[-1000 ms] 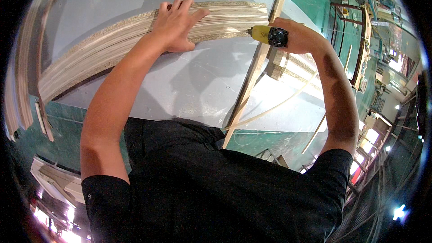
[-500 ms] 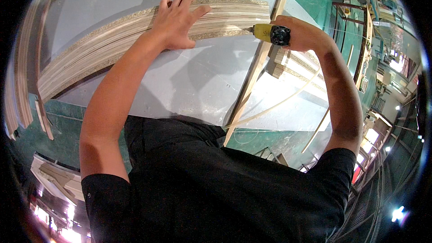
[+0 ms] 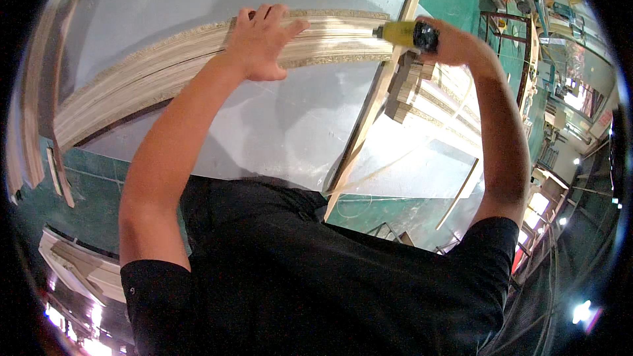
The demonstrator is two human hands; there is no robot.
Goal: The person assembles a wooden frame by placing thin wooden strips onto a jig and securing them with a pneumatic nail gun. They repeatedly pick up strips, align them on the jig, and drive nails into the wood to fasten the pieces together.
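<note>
A long stack of narrow, pale wood-coloured strips, with speckled outer faces, lies across a large grey board. My left hand rests on top of it with the fingers spread, their tips over its far side and the thumb at its near side. At the stack's right end my right hand is closed round a yellow-and-black power drill. The drill's dark tip points left above the strips; whether it touches them I cannot tell. Its handle is hidden by my hand.
The grey board spreads beneath the stack. A wooden batten crosses it right of the stack. More strips lie beyond that batten, near a thin pale line. Other long strips stand at far left, above a green floor.
Relative to the stack, the drill has moved from its near side toward the far side and slightly right. My left hand stays spread on the strips. The whole view has shifted a little.
</note>
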